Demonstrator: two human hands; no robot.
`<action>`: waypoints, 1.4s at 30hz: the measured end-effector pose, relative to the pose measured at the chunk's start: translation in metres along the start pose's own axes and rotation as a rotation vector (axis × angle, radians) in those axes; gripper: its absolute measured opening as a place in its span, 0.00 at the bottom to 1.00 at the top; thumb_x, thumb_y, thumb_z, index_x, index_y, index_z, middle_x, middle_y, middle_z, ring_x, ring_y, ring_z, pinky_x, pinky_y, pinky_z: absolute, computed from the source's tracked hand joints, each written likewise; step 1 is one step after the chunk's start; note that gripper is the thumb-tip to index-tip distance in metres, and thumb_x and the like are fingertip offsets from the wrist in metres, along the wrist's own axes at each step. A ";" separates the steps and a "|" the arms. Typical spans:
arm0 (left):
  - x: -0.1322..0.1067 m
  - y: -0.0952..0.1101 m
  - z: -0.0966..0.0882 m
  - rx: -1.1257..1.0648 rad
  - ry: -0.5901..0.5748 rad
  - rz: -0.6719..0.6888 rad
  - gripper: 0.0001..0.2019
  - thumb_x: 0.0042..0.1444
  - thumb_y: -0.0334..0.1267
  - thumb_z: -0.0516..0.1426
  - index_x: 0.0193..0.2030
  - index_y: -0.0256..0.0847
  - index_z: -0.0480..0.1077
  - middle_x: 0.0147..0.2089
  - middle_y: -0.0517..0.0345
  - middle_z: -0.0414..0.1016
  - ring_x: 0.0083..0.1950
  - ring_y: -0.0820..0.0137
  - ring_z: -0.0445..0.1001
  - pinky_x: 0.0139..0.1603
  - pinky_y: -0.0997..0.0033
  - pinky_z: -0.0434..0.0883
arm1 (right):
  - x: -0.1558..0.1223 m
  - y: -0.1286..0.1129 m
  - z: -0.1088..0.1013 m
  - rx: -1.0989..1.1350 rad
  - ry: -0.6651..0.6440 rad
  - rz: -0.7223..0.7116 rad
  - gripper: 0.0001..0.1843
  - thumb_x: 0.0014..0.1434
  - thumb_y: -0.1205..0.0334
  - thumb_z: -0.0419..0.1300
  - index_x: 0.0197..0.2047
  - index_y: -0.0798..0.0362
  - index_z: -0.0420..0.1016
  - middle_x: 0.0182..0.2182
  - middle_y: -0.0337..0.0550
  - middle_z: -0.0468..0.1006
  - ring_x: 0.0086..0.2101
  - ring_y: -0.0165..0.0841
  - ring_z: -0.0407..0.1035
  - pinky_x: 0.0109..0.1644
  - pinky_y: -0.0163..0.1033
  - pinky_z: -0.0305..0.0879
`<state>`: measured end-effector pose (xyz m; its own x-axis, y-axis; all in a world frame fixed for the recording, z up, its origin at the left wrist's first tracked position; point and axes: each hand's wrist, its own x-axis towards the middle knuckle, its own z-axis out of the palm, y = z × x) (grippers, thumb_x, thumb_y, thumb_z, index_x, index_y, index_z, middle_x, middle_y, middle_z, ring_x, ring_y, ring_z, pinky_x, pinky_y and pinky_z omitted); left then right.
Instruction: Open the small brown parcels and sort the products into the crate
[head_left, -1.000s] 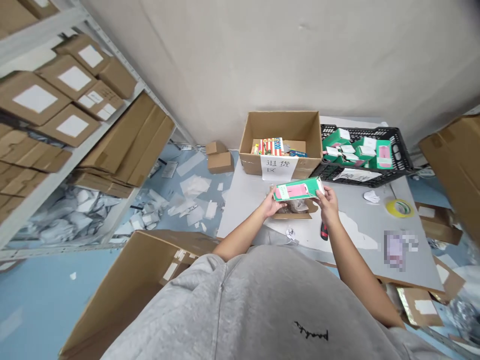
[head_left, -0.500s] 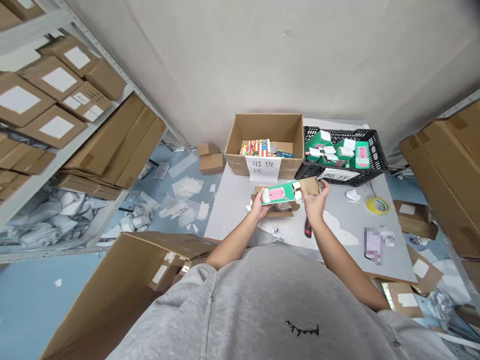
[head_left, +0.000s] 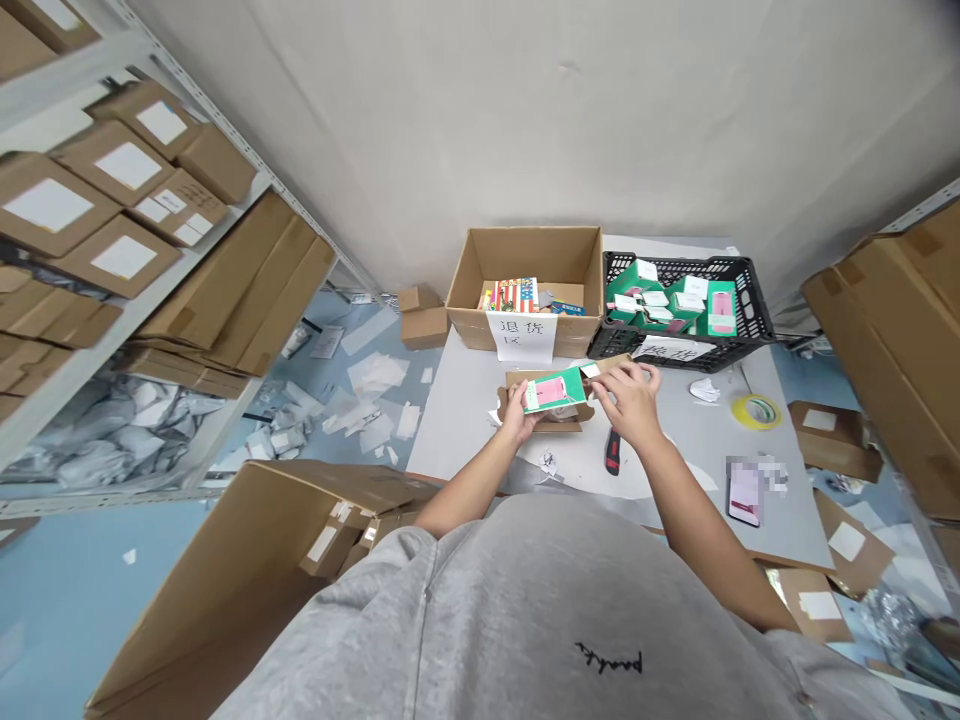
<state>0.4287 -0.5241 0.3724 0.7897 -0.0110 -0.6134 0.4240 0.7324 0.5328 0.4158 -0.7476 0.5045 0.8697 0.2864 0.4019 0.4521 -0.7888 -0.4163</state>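
My left hand (head_left: 519,412) grips the left end of a green box with a pink picture (head_left: 553,391), held just over a small brown carton (head_left: 544,402) on the grey table (head_left: 465,410). At the box's right end, my right hand (head_left: 628,396) has its fingers curled on the carton's open flap (head_left: 609,365). The lower part of the carton is hidden behind the green box and my hands.
Behind stand an open cardboard box with a paper sign (head_left: 526,285) and a black crate of green boxes (head_left: 682,300). A red-handled cutter (head_left: 613,452), a tape roll (head_left: 757,410) and a phone (head_left: 744,494) lie on the table. Shelves of cartons (head_left: 112,200) rise at left; a large carton (head_left: 247,570) stands below.
The green box has dropped lower, toward the small carton. My right hand has shifted from the box's end to the carton's flap. The view swung slightly right.
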 end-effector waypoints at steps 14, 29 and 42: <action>0.006 0.016 -0.007 0.024 -0.066 -0.030 0.24 0.60 0.56 0.61 0.54 0.39 0.76 0.42 0.51 0.84 0.39 0.69 0.81 0.41 0.72 0.79 | 0.017 0.006 0.007 0.235 -0.197 0.107 0.18 0.68 0.54 0.59 0.56 0.47 0.82 0.33 0.47 0.78 0.40 0.44 0.71 0.53 0.49 0.66; 0.000 0.031 -0.013 0.187 -0.012 0.094 0.32 0.48 0.55 0.70 0.56 0.45 0.70 0.40 0.61 0.79 0.39 0.75 0.79 0.43 0.76 0.78 | 0.016 0.029 0.042 0.252 -0.304 0.151 0.13 0.47 0.66 0.71 0.39 0.54 0.81 0.37 0.50 0.80 0.42 0.45 0.72 0.47 0.44 0.66; -0.016 0.041 0.004 0.222 -0.132 0.181 0.33 0.47 0.50 0.72 0.60 0.48 0.70 0.45 0.61 0.78 0.37 0.78 0.78 0.39 0.81 0.75 | 0.009 0.030 0.004 0.419 -0.198 0.085 0.19 0.54 0.63 0.66 0.50 0.51 0.80 0.48 0.48 0.79 0.49 0.45 0.70 0.55 0.47 0.67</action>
<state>0.4352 -0.4966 0.4060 0.9059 0.0069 -0.4234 0.3462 0.5640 0.7498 0.4382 -0.7665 0.4921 0.9096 0.3608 0.2061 0.3836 -0.5384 -0.7503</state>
